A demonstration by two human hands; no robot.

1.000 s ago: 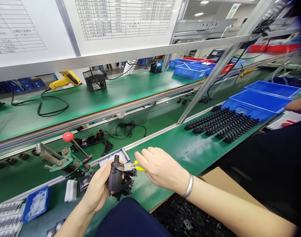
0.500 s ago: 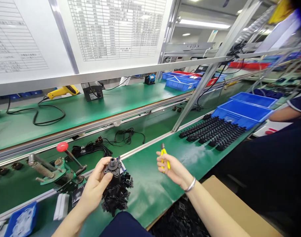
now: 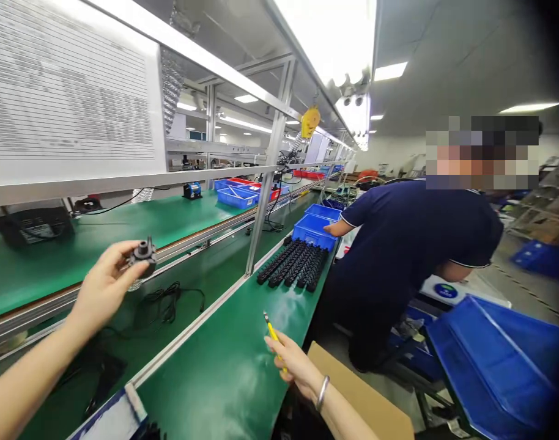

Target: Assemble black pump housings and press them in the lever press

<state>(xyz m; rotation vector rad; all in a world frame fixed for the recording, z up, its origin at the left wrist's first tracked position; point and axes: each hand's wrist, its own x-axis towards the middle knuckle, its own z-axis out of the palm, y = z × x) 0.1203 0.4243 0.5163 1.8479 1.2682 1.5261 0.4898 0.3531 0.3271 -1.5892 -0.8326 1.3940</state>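
Pinched between the thumb and fingers of my left hand [image 3: 106, 278] is a black plastic part [image 3: 144, 256] with a round boss on top, raised at the left. My right hand [image 3: 295, 363] is closed on yellow-handled cutting pliers [image 3: 273, 335], their metal tip pointing up and away. The pliers are over the green work surface [image 3: 206, 373], apart from the black part. Farther along that surface lie several rows of black plastic parts [image 3: 295, 264].
Blue bins [image 3: 314, 229] stand beyond the rows. A co-worker in a dark shirt [image 3: 421, 238] bends at the right, one arm near the bins. A cardboard box [image 3: 357, 391] sits beside my right forearm. A metal post [image 3: 263, 220] rises from the bench. A large blue bin [image 3: 495, 366] is at right.
The view has swung to the right and up, so the co-worker now shows. My left hand has lifted the black part away from the pile. The pliers stay in my right hand.
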